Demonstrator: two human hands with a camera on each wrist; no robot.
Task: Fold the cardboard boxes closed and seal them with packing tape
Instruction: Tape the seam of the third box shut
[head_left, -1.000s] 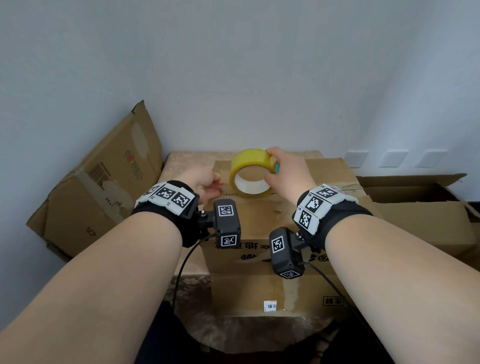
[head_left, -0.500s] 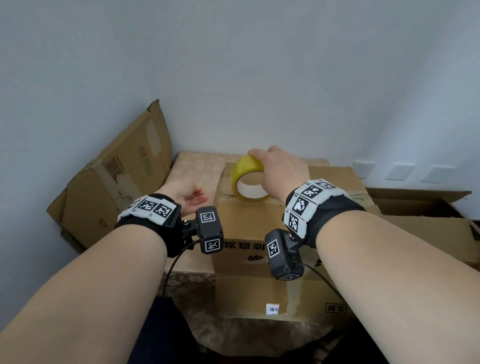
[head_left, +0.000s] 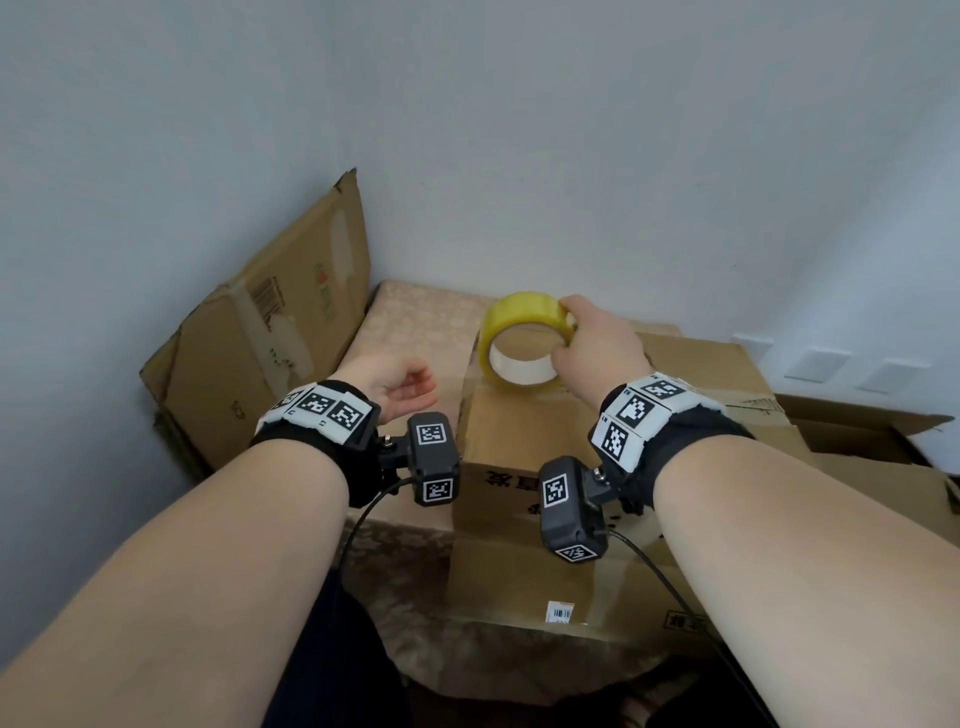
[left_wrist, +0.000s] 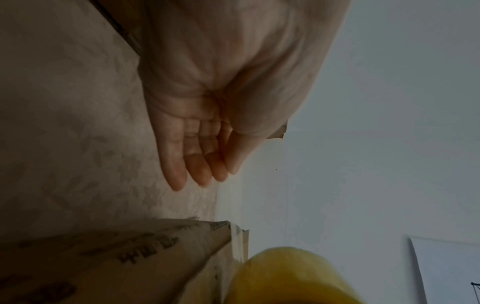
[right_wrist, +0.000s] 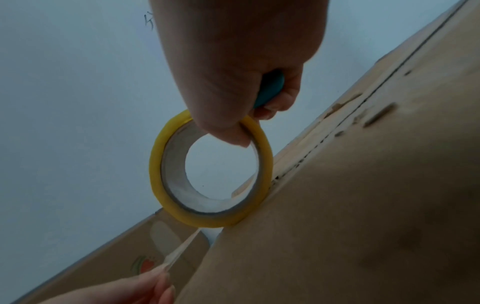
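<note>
1. We see a table (head_left: 415, 317) under a beige patterned cloth, its far edge against the wall.
2. A closed cardboard box (head_left: 519, 441) stands on it and covers most of the right side.
3. The left strip and far left corner are bare cloth.
4. A flattened box (head_left: 270, 332) leans at the table's left edge; whether it rests on the table, we cannot tell.

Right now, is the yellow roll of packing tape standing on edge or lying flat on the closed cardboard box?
On edge. The yellow roll of packing tape stands upright on the closed cardboard box, its open core showing; the right hand pinches its rim.
</note>
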